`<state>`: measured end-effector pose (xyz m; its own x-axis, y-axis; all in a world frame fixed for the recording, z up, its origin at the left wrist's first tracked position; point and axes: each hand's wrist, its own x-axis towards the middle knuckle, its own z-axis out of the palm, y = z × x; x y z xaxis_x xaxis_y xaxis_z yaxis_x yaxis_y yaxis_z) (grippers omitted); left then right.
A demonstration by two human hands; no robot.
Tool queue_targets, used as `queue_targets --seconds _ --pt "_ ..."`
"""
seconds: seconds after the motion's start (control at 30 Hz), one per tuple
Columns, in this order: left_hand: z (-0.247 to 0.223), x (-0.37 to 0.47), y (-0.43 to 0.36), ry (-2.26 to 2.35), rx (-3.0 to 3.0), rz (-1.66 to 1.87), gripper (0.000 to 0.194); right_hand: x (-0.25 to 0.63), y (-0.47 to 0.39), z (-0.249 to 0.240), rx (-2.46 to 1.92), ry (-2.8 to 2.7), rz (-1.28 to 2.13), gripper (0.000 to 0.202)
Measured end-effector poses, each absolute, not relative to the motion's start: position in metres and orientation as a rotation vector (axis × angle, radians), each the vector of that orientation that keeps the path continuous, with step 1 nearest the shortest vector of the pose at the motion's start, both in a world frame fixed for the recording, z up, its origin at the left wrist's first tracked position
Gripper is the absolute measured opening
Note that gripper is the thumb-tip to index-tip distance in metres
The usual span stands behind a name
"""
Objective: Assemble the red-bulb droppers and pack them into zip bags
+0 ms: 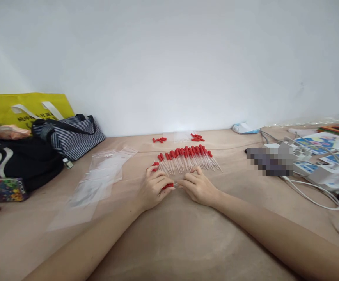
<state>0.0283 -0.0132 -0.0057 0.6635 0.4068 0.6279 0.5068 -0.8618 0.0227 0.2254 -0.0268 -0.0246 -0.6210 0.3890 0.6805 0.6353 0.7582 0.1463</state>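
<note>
My left hand [157,188] is closed around a red rubber dropper bulb [168,186], pinched between thumb and fingers. My right hand [199,186] pinches a thin, pale dropper tube [175,184], which meets the bulb's open end; how far it sits inside is hidden. Just beyond both hands lies a row of droppers [183,158], red bulbs away from me and thin pale tubes toward me. Another red bulb [155,165] shows by my left fingers. Farther back are loose red bulbs [159,139] on the left and more loose red bulbs [197,137] on the right, with clear tubes [182,136] between.
Clear plastic bags [99,179] lie left of my hands. A striped bag [72,134], a black bag [25,158] and a yellow bag [49,103] stand farther left. To the right are a blurred phone [267,162], chargers [330,173], white cables [318,201] and a tissue pack [244,128].
</note>
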Motion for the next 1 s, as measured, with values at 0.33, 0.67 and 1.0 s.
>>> queue_targets --seconds 0.33,0.67,1.0 --pt "-0.007 0.012 -0.005 -1.176 -2.459 -0.968 0.024 0.236 -0.028 -0.027 -1.016 -2.14 -0.412 0.019" --pt "-0.012 0.002 0.015 -1.831 -2.385 -0.966 0.035 0.183 0.01 -0.027 -1.386 -1.862 -0.258 0.02" --pt "-0.014 0.0 0.016 -1.8 -2.572 -0.906 0.055 0.158 0.031 -0.022 -1.579 -1.964 -0.209 0.026"
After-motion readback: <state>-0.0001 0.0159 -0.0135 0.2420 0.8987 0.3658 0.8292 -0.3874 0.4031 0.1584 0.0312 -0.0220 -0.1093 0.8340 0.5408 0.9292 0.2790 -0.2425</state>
